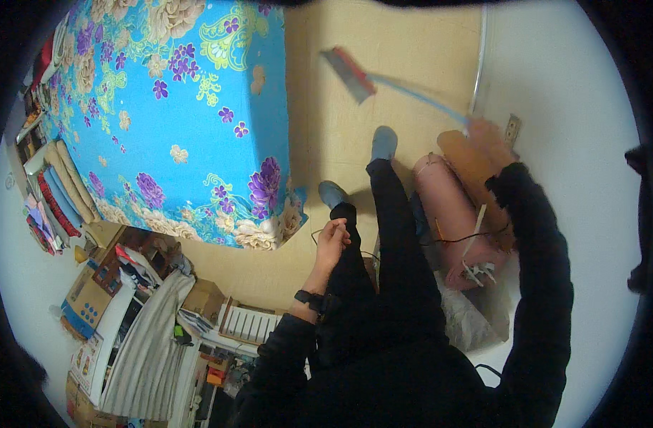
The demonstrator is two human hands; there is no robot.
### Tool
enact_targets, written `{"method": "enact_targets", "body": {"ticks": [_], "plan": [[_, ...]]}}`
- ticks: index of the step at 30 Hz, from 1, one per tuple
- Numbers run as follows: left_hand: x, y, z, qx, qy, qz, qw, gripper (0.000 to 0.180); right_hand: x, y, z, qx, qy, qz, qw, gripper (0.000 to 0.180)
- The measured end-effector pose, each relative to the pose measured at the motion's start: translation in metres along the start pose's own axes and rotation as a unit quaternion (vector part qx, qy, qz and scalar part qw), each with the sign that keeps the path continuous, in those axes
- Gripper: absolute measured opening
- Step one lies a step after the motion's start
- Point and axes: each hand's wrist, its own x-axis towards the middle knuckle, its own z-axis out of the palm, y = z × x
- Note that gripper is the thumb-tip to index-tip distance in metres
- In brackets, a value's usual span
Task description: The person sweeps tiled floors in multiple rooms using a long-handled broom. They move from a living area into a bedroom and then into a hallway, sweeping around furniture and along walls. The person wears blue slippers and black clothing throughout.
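Note:
My right hand (489,143) is stretched out to the right, wrapped round the blue handle of a broom (419,98). The broom's head (349,75), red and grey and smeared by motion, is over the floor ahead of my feet; whether it touches the floor I cannot tell. My left hand (333,239), with a dark band on its wrist, hangs in front of my left leg. Its fingers are loosely curled in, and nothing shows in them. A thin black cord runs close by that hand, apparently behind it.
Left of me is a bed or table under a blue flowered cloth (198,135). To my right, a pink roll (448,196) and a brown board (469,160) lean by the white wall (554,114). Yellowish floor (383,36) runs between. Behind left are crowded shelves and a cardboard box (202,301).

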Motion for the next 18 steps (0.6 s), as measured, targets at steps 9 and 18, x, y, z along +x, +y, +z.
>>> {"method": "enact_targets", "body": {"ticks": [9, 18], "plan": [[0.01, 0.052, 0.003, -0.047, -0.044, 0.082, 0.995, 0.026, 0.009, -0.024, -0.121, -0.071, 0.019, 0.051, 0.996, 0.019], [0.022, 0.094, -0.061, -0.034, 0.063, 0.097, 0.993, 0.026, 0.056, -0.224, -0.059, 0.033, -0.142, -0.092, 0.985, 0.018]]}}
